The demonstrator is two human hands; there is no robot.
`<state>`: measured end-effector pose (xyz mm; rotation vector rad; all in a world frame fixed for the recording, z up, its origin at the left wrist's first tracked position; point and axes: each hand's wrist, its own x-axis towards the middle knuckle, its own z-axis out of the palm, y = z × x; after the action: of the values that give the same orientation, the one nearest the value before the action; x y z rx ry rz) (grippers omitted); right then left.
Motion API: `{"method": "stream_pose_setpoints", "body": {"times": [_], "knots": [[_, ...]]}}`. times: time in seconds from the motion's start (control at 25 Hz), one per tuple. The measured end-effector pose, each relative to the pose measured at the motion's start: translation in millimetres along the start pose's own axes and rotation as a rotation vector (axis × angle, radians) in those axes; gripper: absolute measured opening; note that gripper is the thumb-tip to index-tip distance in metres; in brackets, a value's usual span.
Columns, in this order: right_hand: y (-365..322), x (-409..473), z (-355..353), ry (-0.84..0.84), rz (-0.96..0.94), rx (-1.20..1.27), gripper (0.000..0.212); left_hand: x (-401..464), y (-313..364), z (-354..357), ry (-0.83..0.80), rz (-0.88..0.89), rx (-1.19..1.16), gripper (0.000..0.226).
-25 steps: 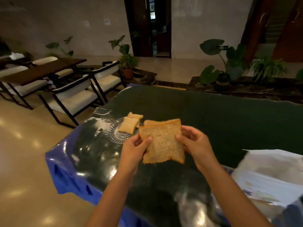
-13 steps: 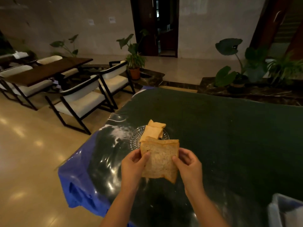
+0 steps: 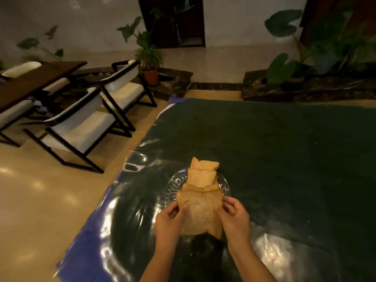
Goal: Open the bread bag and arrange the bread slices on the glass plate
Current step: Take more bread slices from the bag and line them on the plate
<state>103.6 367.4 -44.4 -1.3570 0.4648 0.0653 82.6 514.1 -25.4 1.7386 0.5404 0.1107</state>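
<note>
A: What is held at this moment?

B: A slice of bread [image 3: 200, 212] is pinched along its side edges, the left hand [image 3: 169, 222] closed on one edge and the right hand [image 3: 234, 218] closed on the other.

A: What has changed within the last second?

B: The slice has been carried forward and lowered. A second ago the glass plate [image 3: 224, 185] lay well beyond the grip and off to its left; now the plate's near rim is met by the slice's far edge, directly ahead of the fingers.

A: What lies beyond the grip?

B: Slices already laid [image 3: 202, 176] are seen overlapping in a row on the plate.

A: And the bag?

B: It is out of view now.

A: What follows from that?

B: Placement is judged imminent: the slice need only be set down overlapping the nearest laid slice and released.
</note>
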Motion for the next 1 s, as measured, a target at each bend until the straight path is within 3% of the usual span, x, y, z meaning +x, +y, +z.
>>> {"method": "stream_pose_setpoints", "body": {"times": [0.36, 1.0], "knots": [[45.5, 43.5, 55.5, 0.284, 0.014, 0.045, 0.027, 98.2, -46.6, -4.8, -0.231, -0.063, 0.023, 0.025], [76.8, 72.7, 62.4, 0.302, -0.008, -0.055, 0.021, 125.8, -78.3, 3.9, -0.284, -0.081, 0.021, 0.033]]}}
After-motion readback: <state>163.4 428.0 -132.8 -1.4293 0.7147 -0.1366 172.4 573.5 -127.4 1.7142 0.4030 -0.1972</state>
